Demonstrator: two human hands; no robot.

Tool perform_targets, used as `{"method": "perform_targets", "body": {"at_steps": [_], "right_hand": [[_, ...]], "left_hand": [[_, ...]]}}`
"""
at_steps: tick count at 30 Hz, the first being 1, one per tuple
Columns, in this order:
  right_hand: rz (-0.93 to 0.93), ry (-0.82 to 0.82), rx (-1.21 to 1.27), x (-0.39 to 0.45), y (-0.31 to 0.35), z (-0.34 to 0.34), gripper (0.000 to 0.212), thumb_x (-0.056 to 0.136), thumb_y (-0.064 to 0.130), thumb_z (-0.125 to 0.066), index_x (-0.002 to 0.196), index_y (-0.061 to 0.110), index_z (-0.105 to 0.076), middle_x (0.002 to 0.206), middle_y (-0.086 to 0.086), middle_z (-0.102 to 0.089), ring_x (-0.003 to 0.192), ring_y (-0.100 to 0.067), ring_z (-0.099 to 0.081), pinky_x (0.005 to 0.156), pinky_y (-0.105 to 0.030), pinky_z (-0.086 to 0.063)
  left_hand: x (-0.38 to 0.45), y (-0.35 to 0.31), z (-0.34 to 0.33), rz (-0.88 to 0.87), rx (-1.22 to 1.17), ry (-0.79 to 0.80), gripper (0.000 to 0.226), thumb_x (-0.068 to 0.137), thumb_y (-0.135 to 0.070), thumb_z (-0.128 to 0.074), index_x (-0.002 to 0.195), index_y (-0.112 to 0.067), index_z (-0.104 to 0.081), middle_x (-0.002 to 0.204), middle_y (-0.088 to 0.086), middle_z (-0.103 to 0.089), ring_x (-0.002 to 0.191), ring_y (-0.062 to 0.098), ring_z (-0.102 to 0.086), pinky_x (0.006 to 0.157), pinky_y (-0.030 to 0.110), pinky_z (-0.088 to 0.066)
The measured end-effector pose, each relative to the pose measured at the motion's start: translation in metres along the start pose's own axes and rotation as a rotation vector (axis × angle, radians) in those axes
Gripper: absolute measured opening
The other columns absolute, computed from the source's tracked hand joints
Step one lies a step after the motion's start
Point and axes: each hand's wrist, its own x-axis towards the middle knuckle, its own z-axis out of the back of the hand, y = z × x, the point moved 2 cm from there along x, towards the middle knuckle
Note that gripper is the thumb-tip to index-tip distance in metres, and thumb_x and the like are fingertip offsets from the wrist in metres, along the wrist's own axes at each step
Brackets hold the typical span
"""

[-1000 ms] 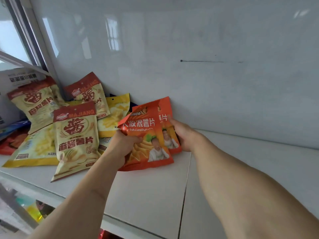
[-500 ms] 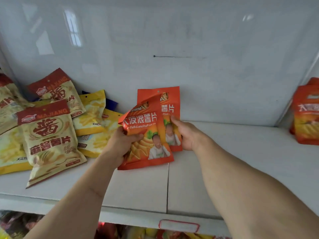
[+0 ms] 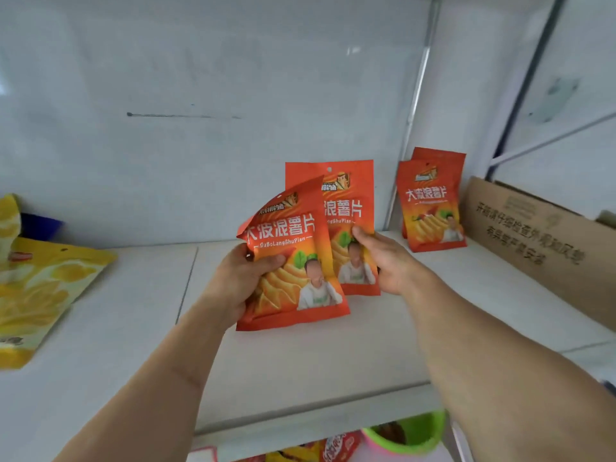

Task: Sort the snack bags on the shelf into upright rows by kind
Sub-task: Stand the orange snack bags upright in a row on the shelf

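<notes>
- Both hands are occupied: left hand point(image 3: 238, 285) grips the near orange bag point(image 3: 293, 261) by its left edge, thumb across the front; right hand point(image 3: 388, 261) pinches the right edge of the rear orange bag point(image 3: 346, 211), which sits just behind the first and overlaps it.
- Both held bags are upright, mid-shelf, bases at or close to the white shelf point(image 3: 300, 361) — contact with the board cannot be confirmed.
- At far right, two matching orange bags point(image 3: 431, 205) stand one behind the other against the corner post, beside a cardboard box point(image 3: 533, 241).
- Yellow bags point(image 3: 43, 291) lie flat at the left, well apart — a different kind, not part of this step.
- Judgement: the step in hand is joining the held pair to the standing orange row.
- Recommended: carry both bags right, keep them vertical, set bases flat in front of the standing pair, faces forward.
- Top of the near bag is bent over; straighten it before release.
- Risk: light pouches topple easily — release one hand at a time, and avoid nudging the standing pair.
</notes>
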Motion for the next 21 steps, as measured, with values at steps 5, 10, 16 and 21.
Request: {"method": "perform_targets", "body": {"at_steps": [5, 10, 16, 21], "right_hand": [[0.046, 0.029, -0.011, 0.015, -0.001, 0.086, 0.021, 0.092, 0.035, -0.069, 0.102, 0.016, -0.069, 0.063, -0.002, -0.062, 0.059, -0.014, -0.053, 0.085, -0.034, -0.042], [0.162, -0.015, 0.013, 0.048, 0.001, 0.184, 0.003, 0.101, 0.022, -0.059, 0.100, 0.019, -0.059, 0.056, -0.003, -0.054, 0.048, -0.016, -0.048, 0.074, -0.033, -0.045], [0.167, -0.057, 0.013, 0.083, 0.011, 0.253, 0.015, 0.101, 0.027, -0.058, 0.093, 0.015, -0.062, 0.058, -0.002, -0.054, 0.050, -0.013, -0.050, 0.062, -0.027, -0.047], [0.157, -0.092, 0.075, 0.109, 0.009, 0.286, 0.013, 0.096, 0.026, -0.065, 0.101, 0.013, -0.068, 0.069, 0.003, -0.068, 0.055, -0.009, -0.062, 0.051, -0.023, -0.048]], "left_hand": [[0.021, 0.024, -0.089, 0.002, 0.016, 0.020, 0.042, 0.083, -0.001, -0.077, 0.123, -0.005, -0.062, 0.107, 0.016, -0.077, 0.096, 0.035, -0.075, 0.084, 0.046, -0.061], [0.044, 0.040, -0.163, 0.014, 0.030, -0.017, 0.049, 0.080, -0.004, -0.080, 0.125, -0.007, -0.061, 0.112, 0.016, -0.076, 0.099, 0.036, -0.075, 0.092, 0.054, -0.058], [0.064, 0.052, -0.234, 0.005, 0.046, -0.067, 0.047, 0.081, -0.003, -0.078, 0.125, -0.006, -0.060, 0.108, 0.015, -0.077, 0.099, 0.036, -0.075, 0.093, 0.054, -0.058], [0.078, 0.062, -0.269, 0.019, 0.079, -0.104, 0.043, 0.082, -0.001, -0.078, 0.122, -0.005, -0.062, 0.106, 0.016, -0.077, 0.097, 0.036, -0.075, 0.091, 0.053, -0.059]]}}
